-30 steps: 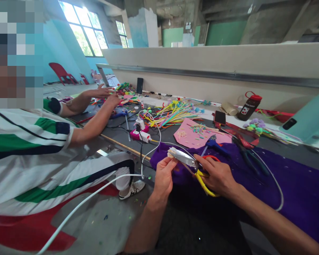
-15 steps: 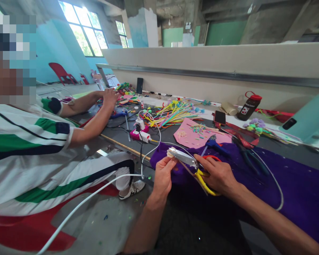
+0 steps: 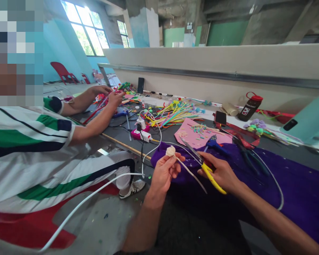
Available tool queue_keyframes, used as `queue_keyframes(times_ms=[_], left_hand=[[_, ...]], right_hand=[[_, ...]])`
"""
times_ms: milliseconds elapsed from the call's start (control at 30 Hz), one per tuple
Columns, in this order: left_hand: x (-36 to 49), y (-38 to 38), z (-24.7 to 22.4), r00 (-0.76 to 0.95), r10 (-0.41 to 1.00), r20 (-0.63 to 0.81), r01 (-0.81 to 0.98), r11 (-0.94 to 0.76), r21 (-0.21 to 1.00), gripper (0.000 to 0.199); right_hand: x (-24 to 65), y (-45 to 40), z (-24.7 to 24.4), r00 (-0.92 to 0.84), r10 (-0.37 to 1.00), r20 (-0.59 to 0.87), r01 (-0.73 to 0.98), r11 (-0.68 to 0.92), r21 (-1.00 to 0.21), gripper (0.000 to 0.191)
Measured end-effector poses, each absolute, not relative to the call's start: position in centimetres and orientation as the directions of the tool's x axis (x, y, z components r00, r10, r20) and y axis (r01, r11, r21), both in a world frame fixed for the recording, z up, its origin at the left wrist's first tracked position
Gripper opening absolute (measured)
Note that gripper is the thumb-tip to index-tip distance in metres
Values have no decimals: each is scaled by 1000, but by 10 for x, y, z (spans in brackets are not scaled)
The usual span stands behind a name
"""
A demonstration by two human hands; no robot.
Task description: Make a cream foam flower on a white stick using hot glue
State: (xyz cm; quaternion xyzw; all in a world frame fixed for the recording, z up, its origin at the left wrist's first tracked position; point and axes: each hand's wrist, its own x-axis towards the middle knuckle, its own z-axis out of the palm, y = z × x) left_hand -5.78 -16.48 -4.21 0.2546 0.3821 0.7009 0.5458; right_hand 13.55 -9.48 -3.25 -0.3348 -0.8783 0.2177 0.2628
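Observation:
Pinched in the fingers of my left hand (image 3: pixel 162 173) is a small cream flower (image 3: pixel 170 151), seemingly of fuzzy craft stem. Its thin pale stem (image 3: pixel 192 173) trails down to the right. My right hand (image 3: pixel 223 171) grips scissors (image 3: pixel 212 179) with yellow handles. Their blades point up and left, a little to the right of the flower and apart from it. Both hands are over a purple cloth (image 3: pixel 287 180). Just beyond the scissors lies a blue glue gun (image 3: pixel 217 146), and dark-handled pliers (image 3: pixel 251 163) rest farther right.
A pink sheet (image 3: pixel 186 131) bears small coloured pieces. Behind are colourful craft stems (image 3: pixel 172 115), a phone (image 3: pixel 220 118) and a bottle (image 3: pixel 250 109). A power strip (image 3: pixel 141 135) with cables sits left of centre; a white cord (image 3: pixel 95 189) crosses the foreground. A co-worker (image 3: pixel 29 141) sits at left.
The scissors have come away from the flower, moving right and turning in my right hand. The flower now shows fully above my left fingers. The co-worker's hands have shifted apart, holding something reddish.

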Motion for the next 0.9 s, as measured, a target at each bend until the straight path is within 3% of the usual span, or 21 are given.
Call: queue_keyframes(times_ms=[133,433,733,800,900], left_hand=[[-58,-166,-41,-236,967,-93,-610,-73,789,23],[-59,-166,-44,-282,957,-71,-547,-99,831,26],[-56,-167,-46,-331,943,-17,-460,-145,876,24],[-56,-168,-45,-342,940,-5,-443,-156,883,24],[-56,-169,-42,-347,938,3,-431,-162,887,24]], right_hand=[[134,-96,-30,-652,725,225,470,618,-630,52],[134,-98,-32,-659,716,232,437,615,-656,53],[137,-102,-39,-698,543,466,391,835,-387,56],[137,-102,-39,-687,568,452,407,817,-408,56],[138,-102,-36,-661,658,361,429,726,-537,56]])
